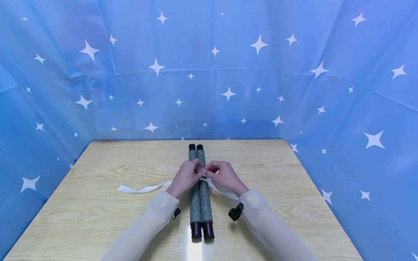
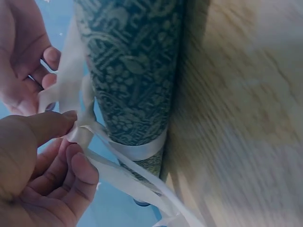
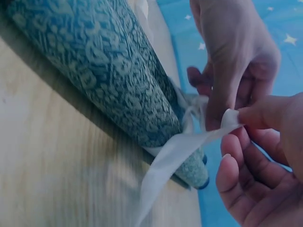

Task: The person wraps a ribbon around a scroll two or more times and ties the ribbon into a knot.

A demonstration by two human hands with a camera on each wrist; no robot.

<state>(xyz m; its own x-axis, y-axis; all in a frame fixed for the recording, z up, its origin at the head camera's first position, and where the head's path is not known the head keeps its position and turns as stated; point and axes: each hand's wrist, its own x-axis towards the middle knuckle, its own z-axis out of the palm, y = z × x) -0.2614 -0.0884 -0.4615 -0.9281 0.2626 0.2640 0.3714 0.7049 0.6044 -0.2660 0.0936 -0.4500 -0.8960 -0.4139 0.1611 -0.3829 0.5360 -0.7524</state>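
A double-rolled scroll [image 1: 205,203] in teal patterned fabric lies lengthwise on the table, its two rolls side by side with dark end knobs. A white ribbon [image 1: 143,190] wraps around its middle, one tail trailing left and another passing under the right wrist. Thumb and fingers of my left hand [image 1: 187,177] pinch the ribbon above the rolls, close-up in the left wrist view. Facing it, my right hand [image 1: 225,177] pinches a folded bit of ribbon between thumb and forefinger. The right wrist view shows a loop of ribbon [image 3: 189,142] running from those fingertips across the fabric.
The wood-grain table [image 1: 130,161] extends on both sides of the scroll. Behind and around it hangs a blue curtain [image 1: 202,90] with white stars. A small black wrist camera [image 1: 236,212] hangs below the right wrist.
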